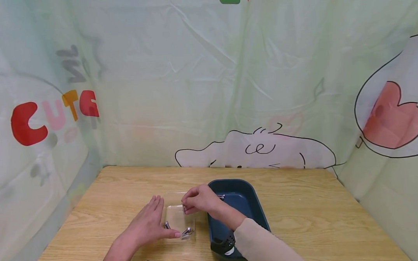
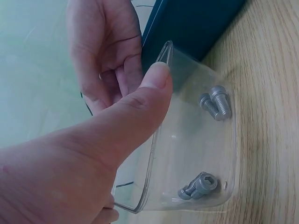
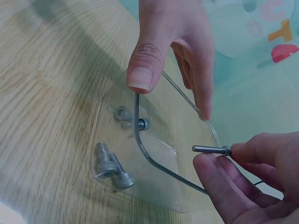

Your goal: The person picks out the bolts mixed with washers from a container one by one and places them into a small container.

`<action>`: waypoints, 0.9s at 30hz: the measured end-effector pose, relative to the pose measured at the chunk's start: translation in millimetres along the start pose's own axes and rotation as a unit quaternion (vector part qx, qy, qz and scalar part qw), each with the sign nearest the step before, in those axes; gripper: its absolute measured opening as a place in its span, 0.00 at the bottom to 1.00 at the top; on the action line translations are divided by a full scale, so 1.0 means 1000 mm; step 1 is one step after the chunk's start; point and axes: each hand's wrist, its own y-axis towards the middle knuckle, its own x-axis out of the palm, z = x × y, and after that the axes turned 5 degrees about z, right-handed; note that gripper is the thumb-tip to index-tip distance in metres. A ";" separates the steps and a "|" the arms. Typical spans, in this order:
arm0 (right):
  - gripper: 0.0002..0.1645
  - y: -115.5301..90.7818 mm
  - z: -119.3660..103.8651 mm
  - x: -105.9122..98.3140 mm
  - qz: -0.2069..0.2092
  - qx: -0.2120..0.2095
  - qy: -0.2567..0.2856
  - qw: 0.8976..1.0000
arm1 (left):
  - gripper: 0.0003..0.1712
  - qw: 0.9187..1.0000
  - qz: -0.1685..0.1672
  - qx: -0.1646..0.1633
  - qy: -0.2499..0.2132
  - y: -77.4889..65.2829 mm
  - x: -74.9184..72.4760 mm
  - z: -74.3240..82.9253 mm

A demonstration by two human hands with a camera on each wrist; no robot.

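Observation:
My left hand (image 1: 146,222) rests on the rim of a clear plastic box (image 1: 176,217), its thumb on one edge and straight fingers along another. Several metal socket-head bolts (image 3: 107,165) lie in the box, in two small groups near its corners. Over the box's right part, my right hand (image 1: 203,202) pinches one metal bolt (image 3: 210,150) between thumb and fingers; its bare shank end points toward the left hand. A dark blue tray (image 1: 259,208) stands right beside the box, under the right forearm. Another small metal bolt (image 1: 221,197) shows inside the tray.
The box and tray stand on a light wooden table (image 1: 310,215). Printed curtains (image 1: 151,90) hang behind it and along both sides. Black straps are on both wrists; the right one (image 1: 223,244) overlaps the tray in the head view.

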 end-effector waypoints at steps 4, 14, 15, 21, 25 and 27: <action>0.11 0.000 0.000 0.001 0.009 -0.001 -0.002 1.000 | 0.72 1.000 -0.003 -0.004 -0.002 0.001 0.001 -0.001; 0.09 -0.002 0.000 -0.008 0.009 -0.005 0.029 1.000 | 0.72 1.000 -0.009 -0.007 -0.003 0.001 0.000 0.000; 0.09 -0.002 0.001 -0.010 0.008 -0.005 0.032 0.999 | 0.72 1.000 -0.008 -0.006 -0.003 0.001 0.000 0.001; 0.12 -0.005 0.002 -0.025 0.006 -0.016 0.053 0.998 | 0.73 1.000 -0.007 -0.007 -0.009 0.000 0.000 0.001; 0.13 -0.006 0.004 -0.037 0.004 -0.022 0.068 0.997 | 0.73 1.000 -0.003 -0.009 -0.010 0.001 -0.002 0.001; 0.12 -0.006 0.005 -0.044 0.009 -0.023 0.070 0.997 | 0.72 1.000 0.001 -0.003 -0.011 0.002 -0.002 0.002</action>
